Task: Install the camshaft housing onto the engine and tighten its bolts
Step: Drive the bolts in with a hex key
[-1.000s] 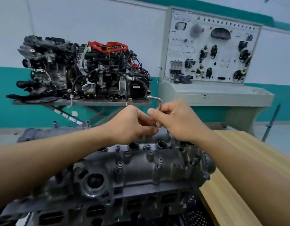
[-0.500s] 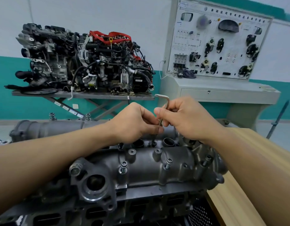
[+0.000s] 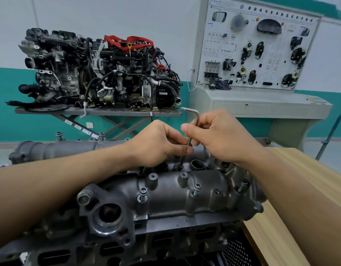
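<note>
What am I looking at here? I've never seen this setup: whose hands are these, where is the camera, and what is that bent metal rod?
This picture comes from a camera worn on a person's head, looking forward and down. No robot: these are bare hands. The left hand and right hand both pinch a silver L-shaped key, nearly upright, its tip on a bolt atop the dark grey cast-metal camshaft housing. More bolts stand along its near side. A light wooden bench lies to the right. Behind, a complete engine sits on a lift table beside a white training panel.
</note>
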Demonstrator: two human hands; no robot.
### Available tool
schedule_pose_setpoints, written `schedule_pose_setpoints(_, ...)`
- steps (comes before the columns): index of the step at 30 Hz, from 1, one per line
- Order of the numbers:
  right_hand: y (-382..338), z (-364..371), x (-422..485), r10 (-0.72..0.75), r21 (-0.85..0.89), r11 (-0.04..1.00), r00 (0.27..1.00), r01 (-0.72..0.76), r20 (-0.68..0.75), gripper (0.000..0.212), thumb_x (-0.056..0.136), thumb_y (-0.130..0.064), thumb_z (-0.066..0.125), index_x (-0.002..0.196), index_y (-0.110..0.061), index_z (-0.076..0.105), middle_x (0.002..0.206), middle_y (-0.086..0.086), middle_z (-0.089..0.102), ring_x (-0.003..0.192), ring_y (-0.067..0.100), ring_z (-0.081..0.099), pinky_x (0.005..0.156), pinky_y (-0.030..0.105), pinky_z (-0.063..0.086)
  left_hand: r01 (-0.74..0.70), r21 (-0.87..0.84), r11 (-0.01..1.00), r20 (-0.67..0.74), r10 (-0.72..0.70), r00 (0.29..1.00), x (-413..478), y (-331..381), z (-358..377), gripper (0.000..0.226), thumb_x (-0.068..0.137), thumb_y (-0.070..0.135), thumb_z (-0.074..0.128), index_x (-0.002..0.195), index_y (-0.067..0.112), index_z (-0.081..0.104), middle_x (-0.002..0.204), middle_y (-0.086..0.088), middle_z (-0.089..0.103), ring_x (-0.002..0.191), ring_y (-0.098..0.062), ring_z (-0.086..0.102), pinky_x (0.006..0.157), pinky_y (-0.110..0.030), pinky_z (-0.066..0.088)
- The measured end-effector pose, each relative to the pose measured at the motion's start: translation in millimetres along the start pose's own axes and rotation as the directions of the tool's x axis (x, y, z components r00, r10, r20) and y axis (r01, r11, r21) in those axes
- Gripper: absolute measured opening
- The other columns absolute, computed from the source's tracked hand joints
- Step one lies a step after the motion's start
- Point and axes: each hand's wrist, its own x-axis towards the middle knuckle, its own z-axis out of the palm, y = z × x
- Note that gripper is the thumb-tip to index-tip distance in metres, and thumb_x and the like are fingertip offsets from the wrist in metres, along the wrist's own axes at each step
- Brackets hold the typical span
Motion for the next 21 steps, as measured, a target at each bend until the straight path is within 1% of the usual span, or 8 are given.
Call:
schedule_pose_setpoints(4,1.0,-1.9,-0.5,-0.015,0.108,0.994,1.0,0.013,0.01,0.028,0.094,-0.02,0.068,0.071,-0.004,0.07,0.047,-0.01,0.058,0.037,-0.002,0.044,0.043,0.005,0.032,0.016,0.012,1.0,0.018,-0.016,1.0,-1.0,0.1,-0.1,0.01,0.083,0.018,0.081,0.078,0.01,0.079,0.07,-0.01,0.067,0.066,-0.016,0.044,0.065,-0.029,0.037)
schedule_pose_setpoints(7,1.7,-3.6,-1.1,-0.023,0.131,0.991,0.999,0.018,0.04,0.021,0.094,-0.015,0.067,0.078,-0.002,0.074,0.053,-0.009,0.063,0.048,-0.005,0.052,0.053,0.005,0.039,0.017,0.007,1.0,0.024,-0.018,1.0,-3.1,0.3,-0.5,0.008,0.085,0.018,0.079,0.086,0.01,0.081,0.09,-0.027,0.074,0.074,-0.017,0.05,0.072,-0.033,0.042)
schedule_pose_setpoints(10,1.5,-4.4,-1.3,-0.018,0.122,0.993,0.998,0.01,0.067,0.023,0.093,-0.016,0.068,0.075,-0.005,0.075,0.059,-0.004,0.068,0.052,0.0,0.053,0.057,0.008,0.042,0.013,0.023,1.0,0.034,-0.013,0.999,-5.0,-1.4,-0.5,0.007,0.088,0.02,0.076,0.091,0.016,0.081,0.1,-0.027,0.072,0.079,-0.014,0.052,0.078,-0.032,0.043)
schedule_pose_setpoints(13,2.8,-4.1,-1.0,0.008,0.111,0.994,1.0,-0.01,0.02,0.027,0.088,-0.023,0.074,0.064,-0.01,0.074,0.059,0.003,0.069,0.049,0.001,0.049,0.053,0.01,0.04,-0.011,0.036,0.999,0.019,0.011,1.0,-5.5,-2.0,0.5,0.013,0.088,0.024,0.077,0.089,0.012,0.081,0.085,-0.023,0.074,0.068,-0.007,0.049,0.067,-0.024,0.042)
schedule_pose_setpoints(16,1.3,-4.1,-1.5,0.03,0.123,0.992,1.0,-0.03,-0.001,0.025,0.083,-0.025,0.08,0.062,-0.011,0.075,0.054,-0.003,0.065,0.046,-0.004,0.049,0.051,0.006,0.037,-0.033,-0.004,0.999,-0.064,0.032,0.997,-5.3,0.2,-0.4,0.014,0.078,0.022,0.084,0.082,0.009,0.081,0.087,-0.026,0.073,0.073,-0.014,0.051,0.072,-0.031,0.043)
schedule_pose_setpoints(18,-0.4,-3.4,-1.8,0.036,0.119,0.992,0.999,-0.035,-0.009,0.025,0.081,-0.028,0.081,0.064,-0.011,0.075,0.05,-0.004,0.058,0.043,-0.002,0.044,0.047,0.007,0.034,-0.055,0.011,0.998,-0.064,0.056,0.996,-5.2,1.0,-0.7,0.014,0.079,0.018,0.083,0.081,0.005,0.079,0.087,-0.031,0.07,0.073,-0.017,0.049,0.072,-0.034,0.041)
schedule_pose_setpoints(20,-0.2,-2.9,-2.4,0.061,0.117,0.992,0.997,-0.055,-0.048,0.028,0.076,-0.039,0.083,0.066,-0.014,0.076,0.05,-0.005,0.055,0.044,-0.001,0.041,0.046,0.01,0.034,-0.075,0.084,0.994,-0.046,0.079,0.996,-4.9,0.8,-0.7,0.016,0.085,0.018,0.079,0.077,0.004,0.076,0.074,-0.025,0.069,0.065,-0.013,0.046,0.065,-0.028,0.04)
schedule_pose_setpoints(21,1.6,-2.9,-3.0,0.08,0.116,0.991,0.993,-0.07,-0.087,0.038,0.072,-0.047,0.083,0.064,-0.012,0.074,0.05,-0.004,0.053,0.045,0.002,0.041,0.045,0.012,0.035,-0.084,0.124,0.989,-0.043,0.09,0.995,-5.5,1.3,-0.8,0.018,0.087,0.018,0.077,0.074,0.007,0.075,0.063,-0.017,0.066,0.059,-0.01,0.043,0.059,-0.024,0.038)
